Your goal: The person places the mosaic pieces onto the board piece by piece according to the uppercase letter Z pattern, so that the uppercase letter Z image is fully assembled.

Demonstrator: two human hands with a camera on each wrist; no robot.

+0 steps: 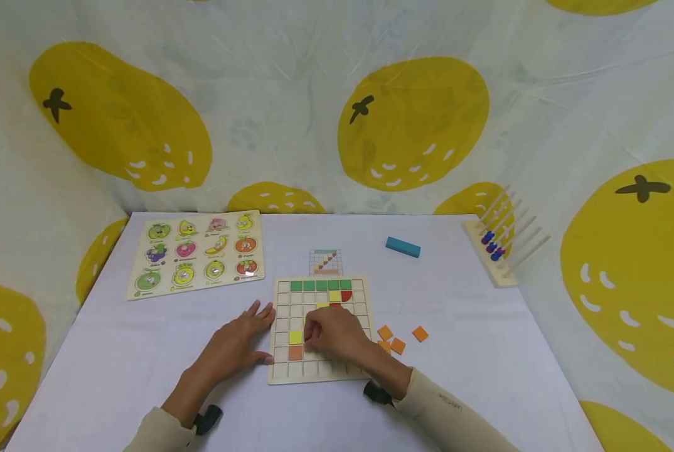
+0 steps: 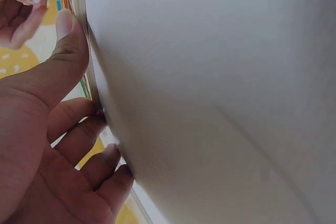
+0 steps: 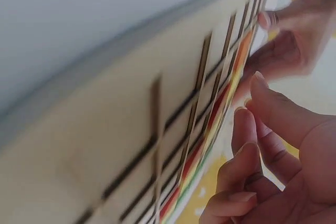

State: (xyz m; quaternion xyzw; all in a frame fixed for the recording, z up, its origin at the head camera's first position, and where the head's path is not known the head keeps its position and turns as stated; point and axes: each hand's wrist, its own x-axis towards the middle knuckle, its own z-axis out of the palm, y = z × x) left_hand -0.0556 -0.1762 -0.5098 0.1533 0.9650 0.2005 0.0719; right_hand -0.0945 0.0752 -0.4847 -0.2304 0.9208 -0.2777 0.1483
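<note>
In the head view a square wooden grid board (image 1: 322, 370) lies on the table, with green, yellow, red and orange pieces in some cells. My left hand (image 1: 238, 339) rests against its left edge, fingers spread; in the left wrist view the thumb (image 2: 65, 38) touches the board's side. Over the board, beside an orange tile (image 1: 295, 353) and a yellow tile (image 1: 295, 338), is my right hand (image 1: 337, 333). Its fingers are curled, thumb and index tips close together; no piece shows between them in the right wrist view. This hand covers some middle cells.
Several loose orange tiles (image 1: 398, 345) lie right of the board. A small pattern card (image 1: 326, 262) and a blue bar (image 1: 403, 247) are behind it. At the back left lies a fruit puzzle board (image 1: 198, 251); a wooden peg stand (image 1: 497, 263) stands at the back right.
</note>
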